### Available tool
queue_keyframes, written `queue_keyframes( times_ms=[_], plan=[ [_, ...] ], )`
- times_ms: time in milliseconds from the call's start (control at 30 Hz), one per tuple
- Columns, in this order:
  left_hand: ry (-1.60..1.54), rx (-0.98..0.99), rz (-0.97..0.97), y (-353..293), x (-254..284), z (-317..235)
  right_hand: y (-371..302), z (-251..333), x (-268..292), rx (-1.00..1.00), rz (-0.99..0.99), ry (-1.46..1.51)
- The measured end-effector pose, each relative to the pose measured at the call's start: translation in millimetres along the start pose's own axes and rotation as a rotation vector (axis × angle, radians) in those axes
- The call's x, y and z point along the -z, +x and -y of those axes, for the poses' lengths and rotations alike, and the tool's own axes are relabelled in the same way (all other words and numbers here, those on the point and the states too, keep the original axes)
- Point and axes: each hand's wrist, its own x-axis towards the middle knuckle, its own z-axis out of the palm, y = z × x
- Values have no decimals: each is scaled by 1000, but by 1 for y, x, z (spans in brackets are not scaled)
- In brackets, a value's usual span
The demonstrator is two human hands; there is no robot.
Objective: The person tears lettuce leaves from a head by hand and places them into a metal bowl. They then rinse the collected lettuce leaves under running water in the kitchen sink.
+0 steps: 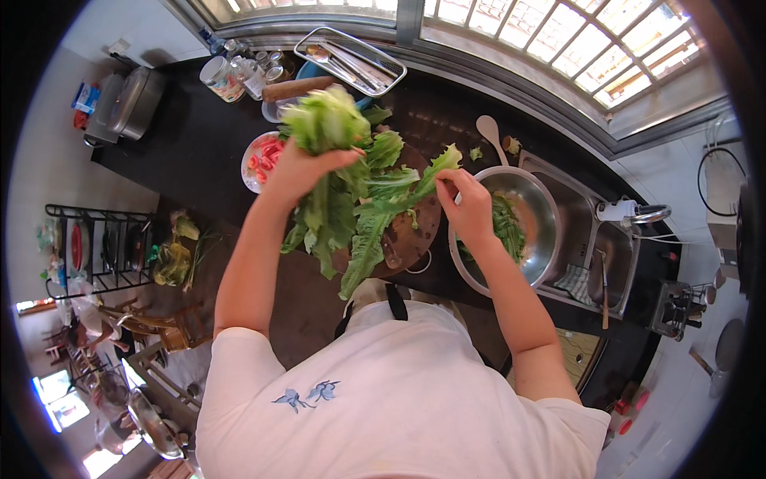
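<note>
above the round wooden cutting board (407,231), a bunch of long green lettuce leaves (351,199) hangs loose, lifted so single leaves can come away. left hand (299,169) grips the bunch near its top, fingers closed round the stems. right hand (469,206) pinches one leaf's end between closed fingertips, drawing it sideways toward the steel bowl (542,207), which sits just beside the board and already holds greens. behind the bunch lies a plate of red slices (259,160); a sink (598,239) adjoins the bowl on the dark counter (191,144).
</note>
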Motion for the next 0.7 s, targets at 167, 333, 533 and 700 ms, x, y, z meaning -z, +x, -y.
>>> queue_keyframes(
  times_ms=[167,333,533,700],
  plan=[
    [88,-152,194,5,-116,-10,-2,38,56,107,-64,0],
    [-52,-195,360,15,-180,11,-25,41,99,-103,-72,141],
    [121,-302,316,6,-225,5,-60,37,153,-280,56,234],
    [266,-298,252,8,-263,19,-64,40,158,-111,-257,-73]
  ],
)
